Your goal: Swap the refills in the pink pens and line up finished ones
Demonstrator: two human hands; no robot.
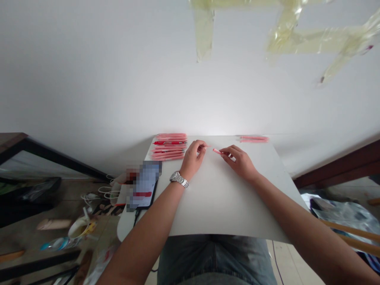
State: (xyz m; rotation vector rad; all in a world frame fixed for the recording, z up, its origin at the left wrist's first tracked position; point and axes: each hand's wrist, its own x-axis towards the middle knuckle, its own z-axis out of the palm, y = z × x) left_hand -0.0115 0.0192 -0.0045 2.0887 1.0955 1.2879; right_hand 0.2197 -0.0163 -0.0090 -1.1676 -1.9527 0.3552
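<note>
My left hand (193,156), with a metal watch on its wrist, pinches a thin pink piece at its fingertips over the white table (219,198). My right hand (241,160) holds a short pink pen part (217,151) pointing toward the left hand. The two hands are close together, a small gap between their pieces. A pile of pink and red pens (169,146) lies just left of the left hand.
A few more pink pens (254,139) lie at the table's far right edge by the white wall. A tablet (145,186) with a cable rests at the table's left edge. Clutter, a cup (78,227) and cables cover the floor at left; wooden furniture stands at right.
</note>
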